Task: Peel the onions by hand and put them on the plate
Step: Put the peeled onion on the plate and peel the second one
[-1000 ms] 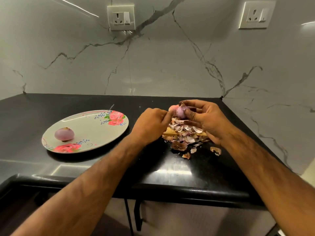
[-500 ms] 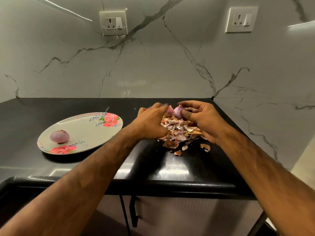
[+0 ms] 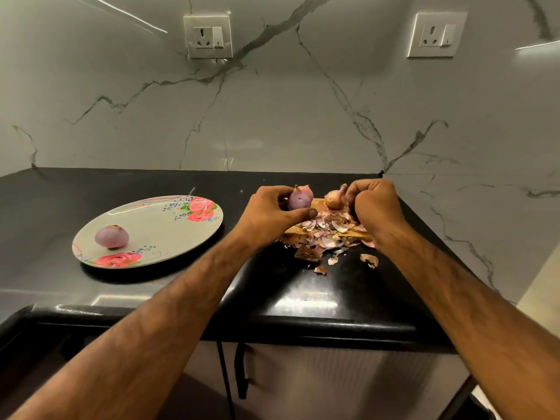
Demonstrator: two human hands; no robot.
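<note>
A peeled purple onion (image 3: 111, 237) lies on the floral plate (image 3: 169, 231) at the left of the black counter. My left hand (image 3: 269, 213) grips another purple onion (image 3: 299, 199), its tip pointing up, just above the heap of peels (image 3: 327, 228). A brown unpeeled onion (image 3: 333, 200) sits on the wooden board (image 3: 317, 204) right of it. My right hand (image 3: 375, 204) is curled into a fist, its fingertips closed on that onion's stalk. The board is mostly hidden under the peels and my hands.
Loose peel scraps (image 3: 369, 259) lie on the counter in front of the board. The counter's front edge (image 3: 303, 325) runs below my forearms. The marble wall behind carries two sockets (image 3: 208, 36), (image 3: 436, 34). The right wall meets the counter close to my right hand.
The purple onion has passed from my right hand to my left hand. My right hand has shifted right and curled at the brown onion, which now shows between my hands.
</note>
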